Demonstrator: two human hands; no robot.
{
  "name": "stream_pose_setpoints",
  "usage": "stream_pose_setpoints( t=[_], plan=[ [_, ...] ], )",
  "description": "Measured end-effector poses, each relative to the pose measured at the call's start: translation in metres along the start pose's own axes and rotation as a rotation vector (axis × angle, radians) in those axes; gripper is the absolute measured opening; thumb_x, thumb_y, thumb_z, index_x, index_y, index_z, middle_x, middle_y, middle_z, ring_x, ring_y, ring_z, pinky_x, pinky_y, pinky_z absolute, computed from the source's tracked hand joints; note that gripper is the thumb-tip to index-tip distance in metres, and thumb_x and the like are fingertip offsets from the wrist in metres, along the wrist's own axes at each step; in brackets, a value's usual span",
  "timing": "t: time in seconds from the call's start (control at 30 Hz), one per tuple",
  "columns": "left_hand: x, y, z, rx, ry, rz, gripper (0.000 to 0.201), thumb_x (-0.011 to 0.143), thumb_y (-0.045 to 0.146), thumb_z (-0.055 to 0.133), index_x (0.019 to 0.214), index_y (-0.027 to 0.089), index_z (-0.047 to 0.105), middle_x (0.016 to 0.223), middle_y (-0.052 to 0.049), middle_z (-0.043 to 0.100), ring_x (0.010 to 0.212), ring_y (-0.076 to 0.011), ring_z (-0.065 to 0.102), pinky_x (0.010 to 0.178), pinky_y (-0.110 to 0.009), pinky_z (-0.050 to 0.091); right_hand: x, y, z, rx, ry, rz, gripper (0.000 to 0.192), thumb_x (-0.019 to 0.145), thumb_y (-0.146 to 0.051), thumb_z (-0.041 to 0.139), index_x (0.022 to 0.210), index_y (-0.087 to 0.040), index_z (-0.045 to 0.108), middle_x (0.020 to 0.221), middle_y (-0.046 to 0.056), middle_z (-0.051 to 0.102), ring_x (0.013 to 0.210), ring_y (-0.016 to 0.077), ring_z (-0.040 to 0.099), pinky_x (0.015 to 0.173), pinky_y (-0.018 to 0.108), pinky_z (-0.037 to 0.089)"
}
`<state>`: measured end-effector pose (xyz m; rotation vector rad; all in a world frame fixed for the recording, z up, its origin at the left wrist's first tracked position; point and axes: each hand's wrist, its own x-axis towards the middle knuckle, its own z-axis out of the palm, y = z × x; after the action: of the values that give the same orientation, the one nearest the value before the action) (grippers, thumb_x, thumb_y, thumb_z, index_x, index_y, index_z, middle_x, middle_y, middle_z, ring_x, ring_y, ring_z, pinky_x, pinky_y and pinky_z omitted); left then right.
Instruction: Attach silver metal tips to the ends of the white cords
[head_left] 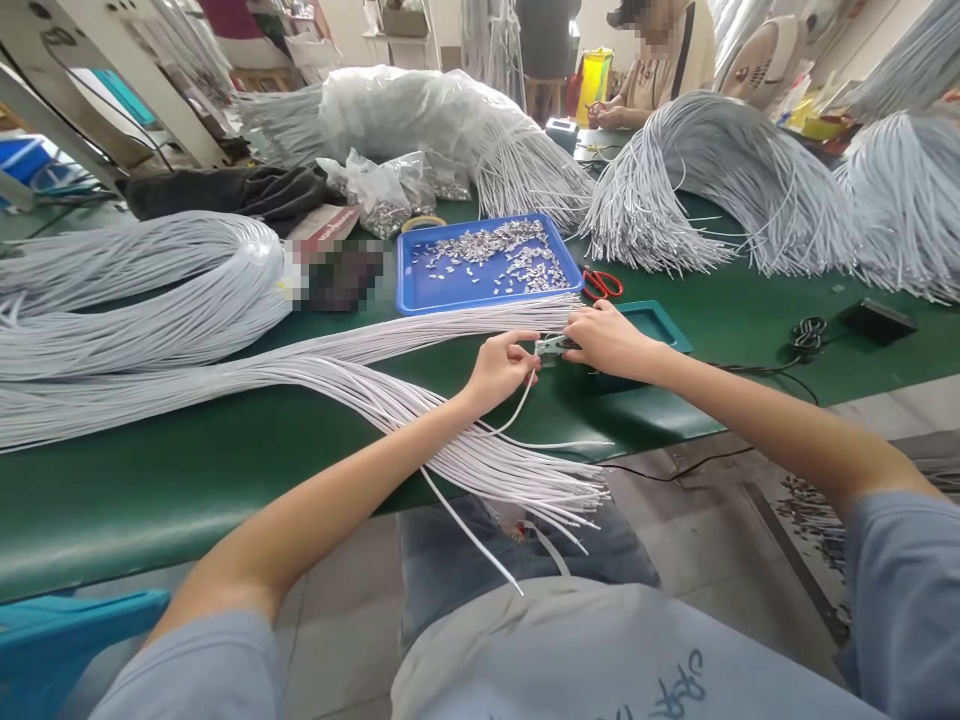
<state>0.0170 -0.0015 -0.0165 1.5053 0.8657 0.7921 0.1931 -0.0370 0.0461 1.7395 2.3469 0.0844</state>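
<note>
Near frame centre, left hand pinched 1 thin white cord; right hand gripped a small metal clip at its end. Blue plastic tray above held many loose clips; long white cord bundle lay unfinished, most work judged remaining.

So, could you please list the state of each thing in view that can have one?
left hand: pinching a white cable
right hand: gripping a small metal part at the cable's end
blue tray: lying flat, holds loose metal pieces
scissors: lying on the table, blades hidden
cable bundle: spread out, ends hanging over the table edge
plastic bag: slumped, holding metal pieces
</note>
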Motion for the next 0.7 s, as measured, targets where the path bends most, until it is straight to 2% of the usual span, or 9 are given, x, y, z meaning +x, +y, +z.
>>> stream_pose_setpoints(
  t=[0.2,0.7],
  plan=[
    [0.0013,-0.0014,-0.0013,-0.014,0.028,-0.025,0.033,0.073,0.013,0.07,0.106,0.009,0.068,0.062,-0.001,0.071,0.047,-0.0118,0.064,0.051,-0.02,0.053,-0.0015,-0.0003,-0.0034,0.007,-0.065,0.007,0.021,0.095,-0.021,0.053,0.092,-0.007,0.069,0.109,0.017,0.071,0.11,0.0304,0.063,0.095,0.042,0.028],
    [0.0013,-0.0021,-0.0004,0.021,0.031,-0.065,0.031,0.075,0.012,0.069,0.106,0.009,0.068,0.061,-0.001,0.07,0.049,-0.0116,0.065,0.052,-0.02,0.054,-0.0001,-0.0015,-0.0068,0.052,-0.106,0.04,0.023,0.096,-0.022,0.051,0.089,-0.009,0.069,0.107,0.015,0.072,0.104,0.0263,0.064,0.094,0.038,0.025]
  ],
)
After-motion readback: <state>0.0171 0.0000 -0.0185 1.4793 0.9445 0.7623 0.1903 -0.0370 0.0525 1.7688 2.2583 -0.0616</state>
